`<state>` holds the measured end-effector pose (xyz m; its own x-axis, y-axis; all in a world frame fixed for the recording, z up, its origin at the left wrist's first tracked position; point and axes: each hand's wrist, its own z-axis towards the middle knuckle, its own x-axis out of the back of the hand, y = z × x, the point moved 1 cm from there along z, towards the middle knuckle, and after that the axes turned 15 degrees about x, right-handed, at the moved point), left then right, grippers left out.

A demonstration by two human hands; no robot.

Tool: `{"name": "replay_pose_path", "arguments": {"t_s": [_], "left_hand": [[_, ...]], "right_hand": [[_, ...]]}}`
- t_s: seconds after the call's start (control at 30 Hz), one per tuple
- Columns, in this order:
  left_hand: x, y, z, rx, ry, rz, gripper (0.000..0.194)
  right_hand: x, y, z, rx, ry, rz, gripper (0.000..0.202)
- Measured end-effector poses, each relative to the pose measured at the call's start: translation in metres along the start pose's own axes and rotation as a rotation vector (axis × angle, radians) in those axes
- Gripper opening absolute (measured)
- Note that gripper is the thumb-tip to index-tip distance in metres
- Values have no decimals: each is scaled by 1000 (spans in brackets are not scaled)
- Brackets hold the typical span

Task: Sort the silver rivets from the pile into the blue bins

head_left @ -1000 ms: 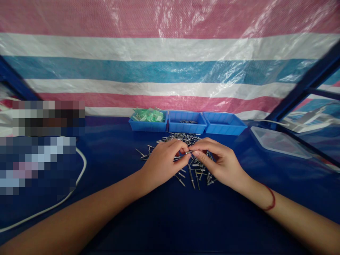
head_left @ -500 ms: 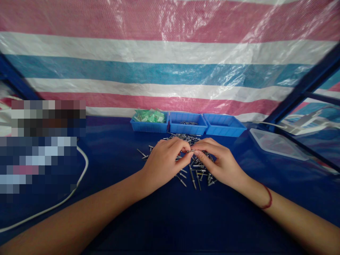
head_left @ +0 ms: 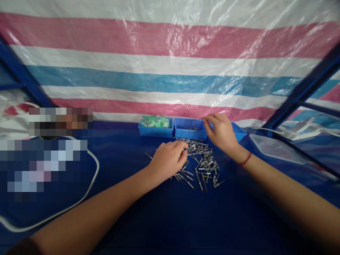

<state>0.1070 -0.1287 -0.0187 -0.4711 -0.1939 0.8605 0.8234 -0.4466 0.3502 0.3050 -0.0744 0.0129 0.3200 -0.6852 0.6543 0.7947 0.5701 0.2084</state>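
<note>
My left hand (head_left: pixel 169 159) hovers low over the near-left part of a pile of blind rivets (head_left: pixel 208 163). Its thumb and fingers are curled together, and the small metallic end of a blind rivet (head_left: pixel 185 149) shows between them. Further back, my right hand (head_left: pixel 221 131) is raised at the right end of the middle blue bin (head_left: pixel 190 134), hiding part of the right blue bin (head_left: pixel 239 131). Thumb and fingertips are drawn together there; anything pinched between them is too small to make out. Some rivets (head_left: pixel 191 128) lie in the middle bin.
At the left of the row, a blue bin (head_left: pixel 155 131) holds green-and-clear plastic packets (head_left: pixel 156 121). A translucent tray or lid (head_left: pixel 276 148) lies to the right. A white cable (head_left: pixel 97 177) curves over the blue table at left, by a pixelated area. Striped sheeting hangs behind, between blue frame posts.
My hands have parted. The right hand has moved up and back from the rivet pile to the bins, while the left stays over the pile. The view has tilted up slightly.
</note>
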Motion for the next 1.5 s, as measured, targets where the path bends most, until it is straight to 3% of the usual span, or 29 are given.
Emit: {"name": "replay_pose_path", "arguments": {"t_s": [0.13,0.33,0.53,0.67,0.87,1.03,1.17,1.5], "left_hand": [[-1,-1,-2,-66,-15,12,15],[-1,7,-5,-215,-60,-24,20],[-8,29,-11,-415,-145,49,31],[-13,28,-10,-372,-129,130,30],[-5,23,-9,-312,-102,139,32],[-10,35,-19,-462,-222,84,38],[-14,34,-20,-374,-211,136,37],[-3,21,-8,-274,-119,231,29]], "right_hand": [[1,2,-5,10,-77,-6,30],[21,-6,-40,71,-82,137,23],[-1,6,-64,-70,-102,332,17],[-3,7,-68,-118,-108,405,15],[2,-5,-70,-261,-130,527,17],[3,-15,-70,-220,-113,586,15],[7,-17,-69,-237,-110,583,16],[10,-17,-70,-238,-104,590,16]]}}
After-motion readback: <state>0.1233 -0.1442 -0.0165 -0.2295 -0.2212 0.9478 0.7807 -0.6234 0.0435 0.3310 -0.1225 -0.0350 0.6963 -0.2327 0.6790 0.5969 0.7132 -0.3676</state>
